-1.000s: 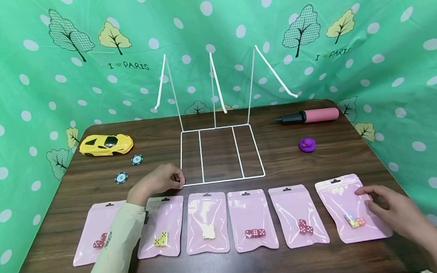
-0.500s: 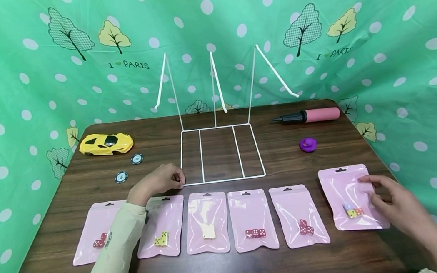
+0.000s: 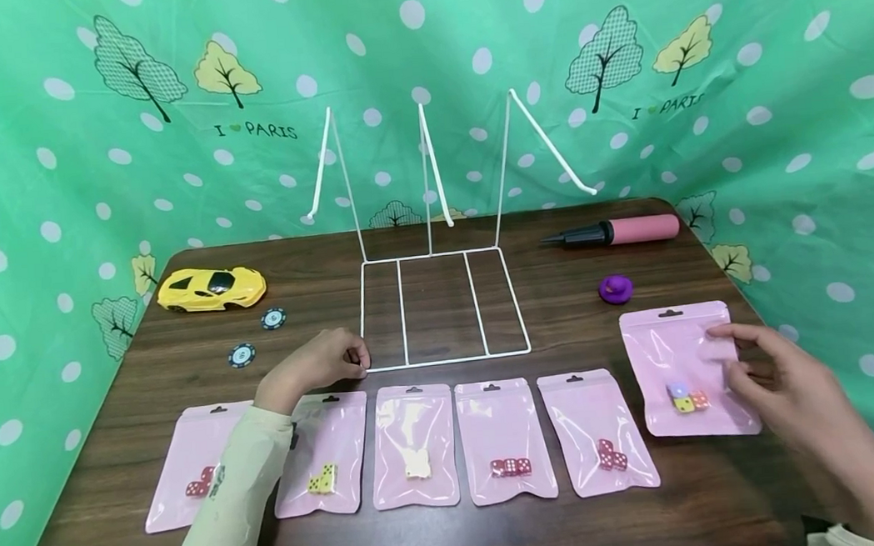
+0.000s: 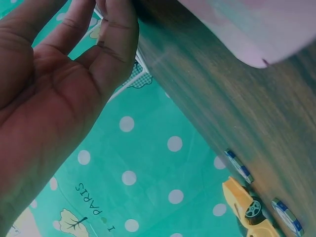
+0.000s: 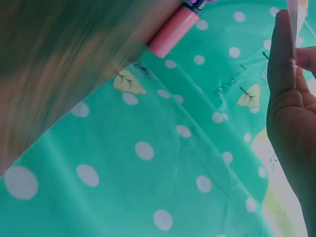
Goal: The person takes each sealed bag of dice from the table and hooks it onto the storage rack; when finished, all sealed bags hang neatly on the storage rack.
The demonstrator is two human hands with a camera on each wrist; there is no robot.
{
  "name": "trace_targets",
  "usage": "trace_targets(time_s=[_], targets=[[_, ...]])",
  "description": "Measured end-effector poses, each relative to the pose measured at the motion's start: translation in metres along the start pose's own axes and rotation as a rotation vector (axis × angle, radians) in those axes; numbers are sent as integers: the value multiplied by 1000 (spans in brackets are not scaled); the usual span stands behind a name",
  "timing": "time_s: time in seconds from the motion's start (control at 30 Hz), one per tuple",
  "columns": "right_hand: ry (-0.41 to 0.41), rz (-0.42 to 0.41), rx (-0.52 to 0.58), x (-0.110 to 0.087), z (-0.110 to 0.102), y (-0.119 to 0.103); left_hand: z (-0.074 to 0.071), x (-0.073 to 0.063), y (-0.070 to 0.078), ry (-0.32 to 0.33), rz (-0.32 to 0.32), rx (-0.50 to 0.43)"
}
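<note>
My right hand (image 3: 793,389) pinches the right edge of a pink zip pouch (image 3: 656,356) between thumb and fingers. Lilac, yellow and orange dice (image 3: 685,401) show through the pouch's lower part. In the right wrist view the pouch (image 5: 295,24) appears edge-on between thumb and fingers. My left hand (image 3: 321,365) holds the front left corner of a white wire rack (image 3: 446,362), fingertips curled at the wire. Three bare prongs (image 3: 436,169) rise from the rack's back and slope forward. In the left wrist view, the curled fingers partly hide the rack.
Several pink pouches lie in a row in front, among them one with red dice (image 3: 491,420) and one with yellow dice (image 3: 345,429). A yellow toy car (image 3: 213,289) and two poker chips (image 3: 242,355) lie left. A purple duck (image 3: 616,289) and pink pump (image 3: 640,230) lie right.
My right hand has lifted the right-end pouch from its place in the row and carried it back, toward the purple duck. My left hand stays at the rack's corner.
</note>
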State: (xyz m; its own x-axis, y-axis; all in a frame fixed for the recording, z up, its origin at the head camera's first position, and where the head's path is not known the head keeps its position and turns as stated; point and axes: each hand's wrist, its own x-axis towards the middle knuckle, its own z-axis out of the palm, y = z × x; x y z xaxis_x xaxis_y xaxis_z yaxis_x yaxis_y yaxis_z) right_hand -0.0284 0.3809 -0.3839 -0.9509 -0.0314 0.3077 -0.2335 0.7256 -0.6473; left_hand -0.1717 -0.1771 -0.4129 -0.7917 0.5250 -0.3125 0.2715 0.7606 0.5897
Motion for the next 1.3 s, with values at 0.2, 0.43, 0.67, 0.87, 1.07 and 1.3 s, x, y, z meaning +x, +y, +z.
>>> trace_targets(time_s=[0.2, 0.43, 0.67, 0.87, 1.07, 1.3], targets=[[17, -65, 32, 13, 10, -15, 0, 2, -1, -6, -3, 0], [40, -105, 56, 25, 19, -28, 0, 1, -1, -10, -5, -6], [58, -140, 104, 29, 22, -39, -1, 2, -2, -11, -20, -20], [67, -148, 136, 30, 23, -54, -1, 3, -2, -13, -16, -15], [68, -148, 143, 32, 25, -69, -1, 2, -2, -13, -20, -19], [73, -155, 131, 35, 27, -83, 0, 2, -2, -11, -17, -21]])
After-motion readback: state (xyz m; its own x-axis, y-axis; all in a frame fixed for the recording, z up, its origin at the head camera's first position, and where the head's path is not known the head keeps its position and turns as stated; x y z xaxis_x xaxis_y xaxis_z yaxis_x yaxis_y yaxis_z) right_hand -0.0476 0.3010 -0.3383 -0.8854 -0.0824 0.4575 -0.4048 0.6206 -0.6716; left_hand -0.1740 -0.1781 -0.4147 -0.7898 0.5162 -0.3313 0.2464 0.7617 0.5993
